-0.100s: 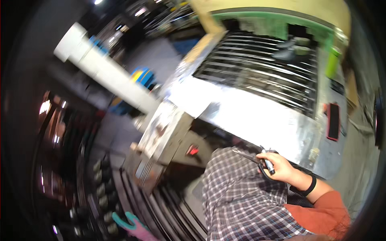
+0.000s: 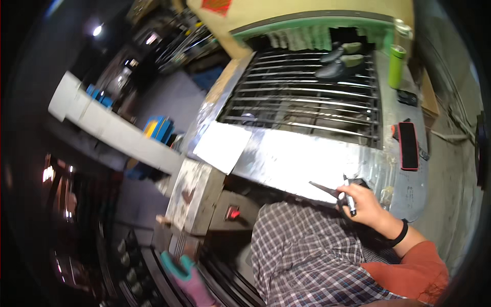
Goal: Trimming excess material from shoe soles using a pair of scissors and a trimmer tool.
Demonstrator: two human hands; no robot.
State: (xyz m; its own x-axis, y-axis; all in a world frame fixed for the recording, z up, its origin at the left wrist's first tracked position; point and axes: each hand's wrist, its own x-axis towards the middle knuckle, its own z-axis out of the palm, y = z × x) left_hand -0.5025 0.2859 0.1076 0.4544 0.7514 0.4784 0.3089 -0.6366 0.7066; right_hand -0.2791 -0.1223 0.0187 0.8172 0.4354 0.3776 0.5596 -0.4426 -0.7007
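Note:
My bare right hand (image 2: pixel 365 204) is closed around a pair of dark-handled scissors (image 2: pixel 325 189) and a black-and-white marker pen (image 2: pixel 351 202), above the near edge of the shiny metal worktop (image 2: pixel 291 156). The scissors' narrow blades point left. My left hand (image 2: pixel 190 281) wears a pink glove with teal fingertips. Low on the left, its fingers are spread beside dark metal rails, and it seems to hold nothing. On the worktop's left part lies a white sheet (image 2: pixel 223 147).
Beyond the worktop, grey shoes (image 2: pixel 337 66) rest on a rack of metal bars (image 2: pixel 296 100). To the right are a red-edged phone (image 2: pixel 407 146) and a green bottle (image 2: pixel 396 67). A red switch (image 2: pixel 233 213) sits below the worktop; a pale beam (image 2: pixel 123 128) slants across the left.
The view has shifted and become sharper. My left hand has come up and right, farther into view. My right hand with the scissors and marker sits slightly farther right.

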